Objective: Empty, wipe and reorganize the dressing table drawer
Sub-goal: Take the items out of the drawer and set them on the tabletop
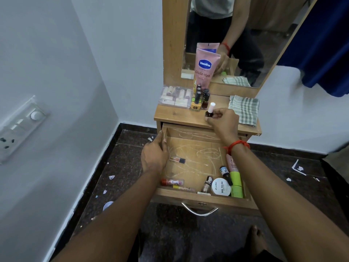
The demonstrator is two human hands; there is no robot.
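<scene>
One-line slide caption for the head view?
Right hand holds a white-capped nail polish bottle on the tabletop; left hand grips the side of the open drawer.

Your left arm comes in from 7 o'clock, nearly straight; your left hand [154, 155] lies palm-down, fingers curled over the drawer wall [165, 134]. Your right arm comes in from 5 o'clock and reaches further toward 12. Your right hand [224, 120] pinches a small bottle [211, 110] in its fingertips, with a red thread [237, 145] round the wrist.

We found soft, even indoor light, fairly bright, with only faint shadows inside the drawer [196, 148]. The wide lens bowed the wall [56, 63] toward the left edge, and the blue cloth [324, 44] at the upper right corner was smeared with blur.
</scene>
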